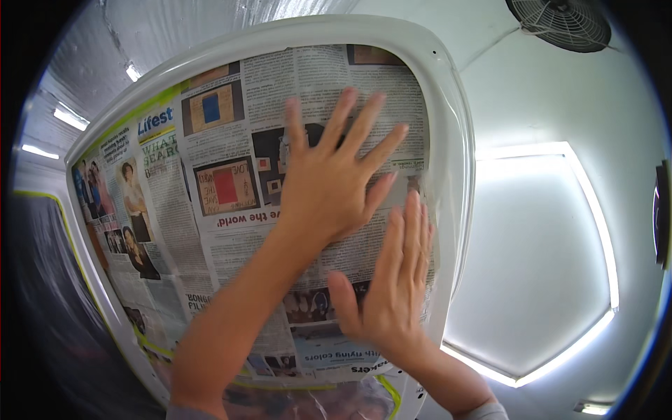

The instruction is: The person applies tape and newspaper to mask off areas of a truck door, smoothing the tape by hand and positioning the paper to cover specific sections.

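Sheets of newspaper [226,247] cover the opening of a glossy white vehicle body frame [446,121] with rounded corners. My left hand [328,178] lies palm down on the paper right of centre, its fingers spread. Lower and further right, my right hand [394,294] rests flat near the paper's right edge, fingers together and thumb apart. Neither hand holds anything. Yellow-green masking tape [157,102] runs along the paper's upper left edge. More of this tape shows at the bottom, beside clear plastic film [315,401]. Paper beneath both palms is hidden.
Dark plastic sheeting [52,273], edged with the same tape, hangs at left. A caged fan [562,21] is at upper right. An angular light strip [593,199] glows on the white surface at right. More lamps [71,118] shine at upper left.
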Tool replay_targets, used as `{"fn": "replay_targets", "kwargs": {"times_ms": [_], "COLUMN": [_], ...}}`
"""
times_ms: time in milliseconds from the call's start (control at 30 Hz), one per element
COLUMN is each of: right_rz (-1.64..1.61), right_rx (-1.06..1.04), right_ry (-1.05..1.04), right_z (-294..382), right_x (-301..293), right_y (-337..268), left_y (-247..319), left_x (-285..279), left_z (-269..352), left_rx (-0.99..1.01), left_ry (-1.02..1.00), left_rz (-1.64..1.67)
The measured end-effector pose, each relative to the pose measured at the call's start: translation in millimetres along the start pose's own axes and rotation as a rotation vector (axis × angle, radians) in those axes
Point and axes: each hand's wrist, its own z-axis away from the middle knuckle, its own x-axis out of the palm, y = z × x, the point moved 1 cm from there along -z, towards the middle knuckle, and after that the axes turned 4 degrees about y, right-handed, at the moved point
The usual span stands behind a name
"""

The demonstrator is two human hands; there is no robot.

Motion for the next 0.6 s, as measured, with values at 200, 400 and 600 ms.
{"fn": "replay_targets", "kwargs": {"times_ms": [200, 400, 600], "right_rz": [0.194, 0.200, 0.165], "right_rx": [0.200, 0.287, 0.287], "right_ry": [-0.131, -0.251, -0.093], "right_z": [101, 173, 219], "right_x": [-20, -31, -49], "right_y": [5, 3, -1], "left_y": [16, 25, 43], "left_x": [28, 10, -74], "left_z": [-25, -9, 94], "left_rx": [0.099, 0.132, -0.029], "left_ry": [-0.004, 0.187, 0.251], "left_rz": [0.061, 0.129, 0.263]}}
